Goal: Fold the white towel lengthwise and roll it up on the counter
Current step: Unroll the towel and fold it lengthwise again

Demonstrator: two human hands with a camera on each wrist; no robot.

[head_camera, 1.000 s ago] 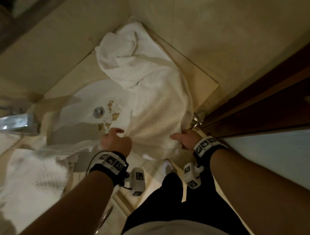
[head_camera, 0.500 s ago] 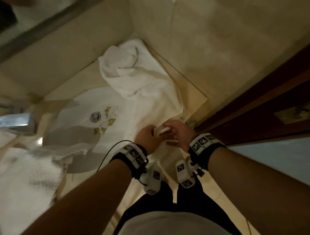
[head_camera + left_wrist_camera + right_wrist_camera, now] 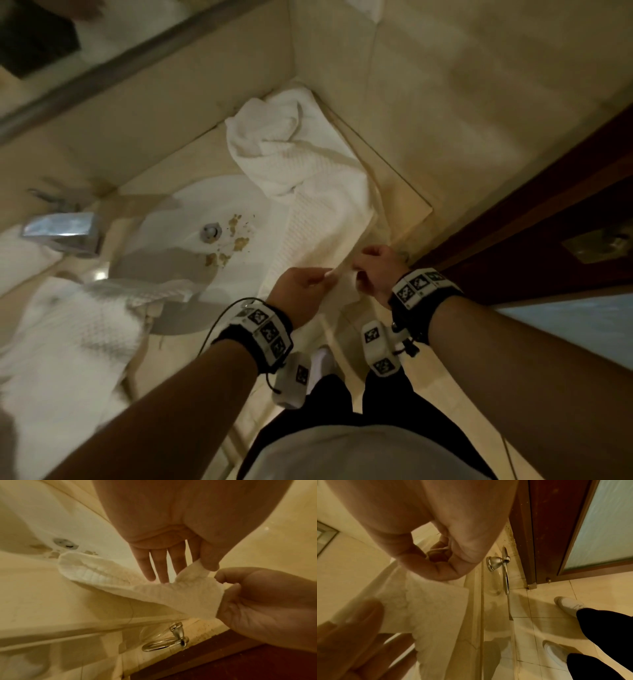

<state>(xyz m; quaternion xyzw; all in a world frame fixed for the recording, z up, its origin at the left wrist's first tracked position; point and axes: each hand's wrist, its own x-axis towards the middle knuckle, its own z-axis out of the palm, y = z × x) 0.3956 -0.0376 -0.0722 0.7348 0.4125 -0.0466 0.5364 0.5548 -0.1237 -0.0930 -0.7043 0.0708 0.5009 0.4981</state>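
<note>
Both hands pinch the near edge of the white towel (image 3: 318,192): left hand (image 3: 301,284) by thumb and forefinger, other fingers straight; right hand (image 3: 376,270) curled. Beyond the fingers it lies bunched on the counter (image 3: 404,192), overhanging the sink (image 3: 191,219); tugging could drag it into the brown debris (image 3: 236,236).

We note the towel (image 3: 318,192): white, waffle-textured, bunched at its far end on the counter (image 3: 404,192), running over the basin's right edge, near end raised and pulled taut.
</note>
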